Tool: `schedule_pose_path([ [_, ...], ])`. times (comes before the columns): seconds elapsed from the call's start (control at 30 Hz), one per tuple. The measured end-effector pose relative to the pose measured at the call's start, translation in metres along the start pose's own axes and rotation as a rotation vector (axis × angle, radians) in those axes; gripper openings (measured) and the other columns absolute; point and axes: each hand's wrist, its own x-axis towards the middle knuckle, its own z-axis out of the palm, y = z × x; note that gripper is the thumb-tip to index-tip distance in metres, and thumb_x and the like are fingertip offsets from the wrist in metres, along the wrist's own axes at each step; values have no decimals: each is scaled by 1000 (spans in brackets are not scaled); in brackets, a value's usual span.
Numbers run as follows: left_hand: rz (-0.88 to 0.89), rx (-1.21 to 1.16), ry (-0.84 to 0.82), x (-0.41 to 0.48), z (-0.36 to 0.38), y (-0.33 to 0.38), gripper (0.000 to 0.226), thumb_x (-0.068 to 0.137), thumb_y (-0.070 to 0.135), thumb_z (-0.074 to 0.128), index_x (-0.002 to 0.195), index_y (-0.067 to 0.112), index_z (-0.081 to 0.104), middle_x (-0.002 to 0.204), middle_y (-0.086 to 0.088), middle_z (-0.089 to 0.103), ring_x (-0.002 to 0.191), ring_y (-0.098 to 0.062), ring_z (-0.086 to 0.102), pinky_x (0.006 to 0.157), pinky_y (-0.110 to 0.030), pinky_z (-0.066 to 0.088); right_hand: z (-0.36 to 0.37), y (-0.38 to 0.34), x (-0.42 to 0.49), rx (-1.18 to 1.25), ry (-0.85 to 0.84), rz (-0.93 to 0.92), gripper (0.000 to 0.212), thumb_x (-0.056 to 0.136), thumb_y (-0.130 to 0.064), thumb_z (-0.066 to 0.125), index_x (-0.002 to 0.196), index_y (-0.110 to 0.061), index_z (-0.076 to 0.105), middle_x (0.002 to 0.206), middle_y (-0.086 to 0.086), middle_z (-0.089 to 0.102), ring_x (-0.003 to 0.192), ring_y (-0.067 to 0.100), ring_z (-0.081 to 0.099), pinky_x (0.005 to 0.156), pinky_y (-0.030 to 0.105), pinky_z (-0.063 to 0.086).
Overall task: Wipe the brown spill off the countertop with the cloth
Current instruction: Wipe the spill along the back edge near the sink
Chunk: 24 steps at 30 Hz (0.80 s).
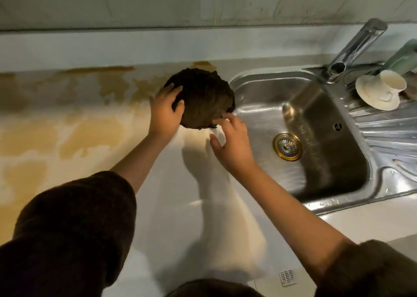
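Note:
A dark brown, bunched cloth (pixel 205 98) is held above the white countertop (pixel 176 206), just left of the sink's rim. My left hand (pixel 165 111) grips the cloth's left side, fingers curled round it. My right hand (pixel 232 143) hovers just below and right of the cloth with spread fingers; its fingertips are at the cloth's lower edge. A wide brown spill (pixel 94 136) covers the countertop's left part in patches, running up to the back edge (pixel 99 69).
A steel sink (pixel 316 138) with a brass drain (pixel 287 146) lies to the right, with a chrome tap (pixel 356 46) behind it. A white cup on a saucer (pixel 381 91) and a green object (pixel 404 57) stand on the drainboard.

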Motion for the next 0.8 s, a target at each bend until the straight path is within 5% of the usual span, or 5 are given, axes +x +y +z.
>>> schedule_pose_path([
  [0.17,-131,37,292,-46,-27,-29,43,82,18,41,121,10,59,127,-10,57,122,-30,46,108,-56,23,42,-18,92,-133,-176,147,73,88,-57,54,148,-25,30,157,16,13,143,41,9,115,59,9],
  [0.3,-174,87,405,-65,-33,-31,42,82,7,44,122,12,56,131,-8,53,130,-28,38,115,-46,8,69,-25,123,-366,-297,229,95,75,-86,34,152,-38,4,160,15,-9,142,46,-13,104,69,-14],
  [0.6,-259,145,427,-71,-30,-43,37,84,6,45,120,10,56,128,-10,55,130,-29,39,114,-45,9,68,2,145,-570,-319,66,95,77,-86,19,153,-31,4,160,15,-2,144,44,-1,109,70,-2],
  [0.8,-259,145,423,-71,-29,-46,35,86,11,43,117,9,58,127,-9,57,130,-29,39,115,-41,8,78,1,179,-572,-254,218,101,72,-90,20,153,-31,5,157,27,-5,144,46,-4,108,70,-2],
])
